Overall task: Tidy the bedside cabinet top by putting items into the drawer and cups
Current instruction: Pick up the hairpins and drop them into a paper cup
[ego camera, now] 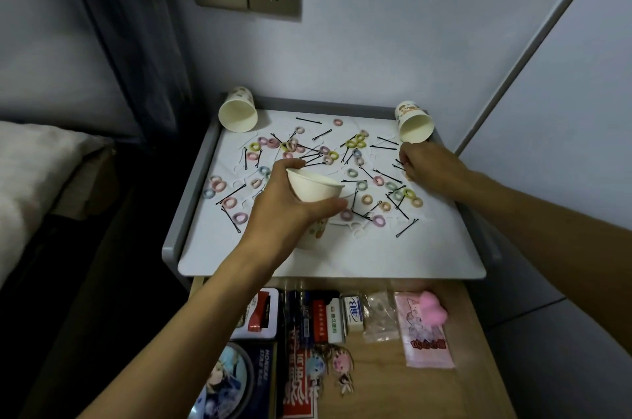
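While the left hand (287,213) wraps a paper cup (313,191) (tilted), the right hand's (429,167) grip pinches, seemingly, a hairpin (398,163).

My left hand (287,210) is raised ahead of me, forearm running up from the lower left, fingers and thumb wrapped around the side of a paper cup (316,191) that tilts with its mouth toward me. My right hand (429,167) lies farther out and well to the right of the left, forearm stretched in from the right edge, knuckles up, fingers curled down and pinched together at the tips.
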The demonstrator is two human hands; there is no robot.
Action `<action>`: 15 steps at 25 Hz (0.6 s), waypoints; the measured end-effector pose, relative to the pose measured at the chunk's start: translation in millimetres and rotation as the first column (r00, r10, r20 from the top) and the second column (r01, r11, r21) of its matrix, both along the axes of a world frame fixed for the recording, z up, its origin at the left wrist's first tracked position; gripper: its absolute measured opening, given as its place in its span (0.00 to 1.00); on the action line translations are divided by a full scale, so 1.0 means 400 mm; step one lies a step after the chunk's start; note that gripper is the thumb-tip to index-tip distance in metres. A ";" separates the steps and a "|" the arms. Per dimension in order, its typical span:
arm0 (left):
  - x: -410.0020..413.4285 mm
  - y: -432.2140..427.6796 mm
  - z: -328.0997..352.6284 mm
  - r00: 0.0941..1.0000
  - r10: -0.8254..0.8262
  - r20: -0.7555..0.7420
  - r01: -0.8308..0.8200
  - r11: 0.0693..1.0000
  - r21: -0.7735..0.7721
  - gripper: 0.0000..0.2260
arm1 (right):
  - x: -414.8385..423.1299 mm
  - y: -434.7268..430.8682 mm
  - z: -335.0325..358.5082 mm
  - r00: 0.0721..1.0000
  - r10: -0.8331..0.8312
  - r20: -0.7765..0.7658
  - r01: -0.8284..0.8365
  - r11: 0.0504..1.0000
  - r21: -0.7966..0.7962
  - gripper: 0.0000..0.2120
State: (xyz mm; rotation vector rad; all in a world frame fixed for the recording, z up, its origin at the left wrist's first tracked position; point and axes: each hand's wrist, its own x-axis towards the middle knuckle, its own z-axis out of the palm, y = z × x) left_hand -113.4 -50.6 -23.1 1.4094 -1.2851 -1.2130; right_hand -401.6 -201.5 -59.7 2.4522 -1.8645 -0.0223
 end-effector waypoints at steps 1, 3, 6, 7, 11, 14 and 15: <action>-0.002 -0.003 0.001 1.000 0.001 0.002 -0.001 1.000 -0.006 0.34 | -0.002 -0.006 -0.008 1.000 0.003 0.019 -0.003 1.000 0.003 0.04; -0.004 -0.005 0.001 1.000 0.005 0.002 -0.005 1.000 -0.008 0.34 | -0.012 -0.010 -0.021 0.996 -0.002 0.090 0.001 1.000 0.013 0.03; -0.005 -0.009 0.001 1.000 0.013 0.005 -0.013 1.000 -0.003 0.33 | -0.020 -0.012 -0.026 0.978 -0.074 0.195 0.070 0.997 0.024 0.04; -0.006 -0.009 0.001 1.000 0.013 0.006 -0.013 1.000 0.000 0.33 | -0.018 -0.014 -0.026 0.973 -0.106 0.205 0.100 0.994 0.038 0.05; -0.007 -0.005 -0.001 1.000 0.007 0.019 -0.007 1.000 -0.002 0.34 | -0.005 -0.015 -0.025 0.992 -0.111 0.063 0.108 0.993 0.057 0.05; -0.007 -0.007 0.001 1.000 0.006 0.014 -0.006 1.000 -0.002 0.34 | -0.001 -0.003 -0.022 0.997 -0.073 -0.038 0.075 0.995 0.062 0.02; -0.007 -0.008 0.001 1.000 0.007 0.013 -0.007 1.000 -0.003 0.35 | 0.000 0.001 -0.018 0.997 -0.073 -0.032 0.075 0.996 0.047 0.03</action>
